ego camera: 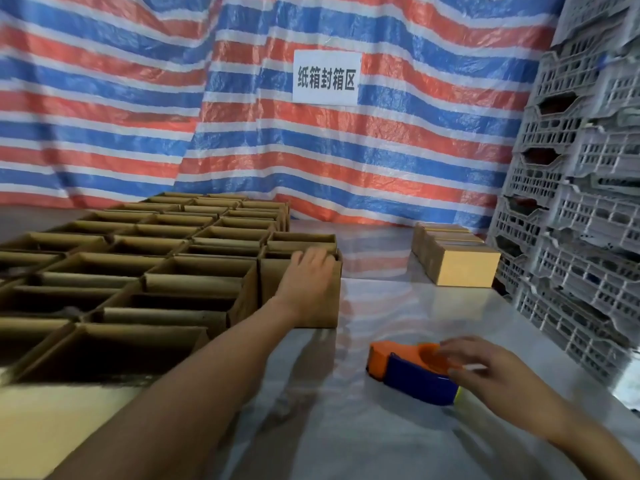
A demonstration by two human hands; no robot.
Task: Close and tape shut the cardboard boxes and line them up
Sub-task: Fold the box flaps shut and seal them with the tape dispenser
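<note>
Several open cardboard boxes stand packed together on the left half of the table. My left hand reaches across to the nearest box on the right of that group, fingers curled over its top edge. An orange and blue tape dispenser lies on the table at the front right. My right hand rests on it, fingers bent over its orange hub and blue side. A short row of closed, taped boxes stands at the back right.
The shiny table top shows between the open boxes and the closed row. Stacked grey plastic crates rise along the right edge. A striped red, white and blue tarp with a white paper sign hangs behind.
</note>
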